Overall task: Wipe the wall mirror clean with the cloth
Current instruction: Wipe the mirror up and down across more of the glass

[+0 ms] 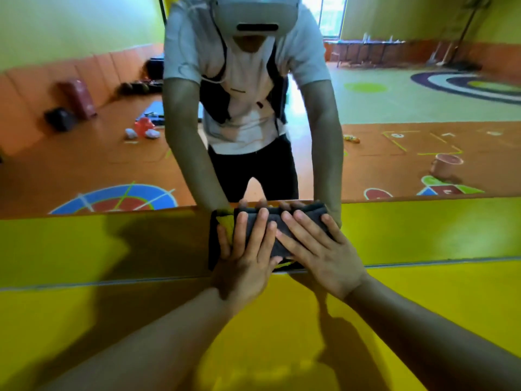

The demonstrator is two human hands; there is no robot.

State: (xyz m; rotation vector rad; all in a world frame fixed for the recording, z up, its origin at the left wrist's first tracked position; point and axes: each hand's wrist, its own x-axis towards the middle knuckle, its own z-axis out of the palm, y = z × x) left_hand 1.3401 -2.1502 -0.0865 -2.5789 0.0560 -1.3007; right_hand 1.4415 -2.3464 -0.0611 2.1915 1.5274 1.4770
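Mirror (84,165): 1 cloth (311,210) under L hand (245,263), R hand (324,255).

One view only, worn on the person's head, facing forward and down at close range onto the wall mirror (394,94) and the yellow panel (112,249) below it; both forearms enter from the near edge, left hand (245,261) and right hand (318,255) near centre; the wide lens bows the mirror's lower edge; the headset (256,12) shows reflected at far top
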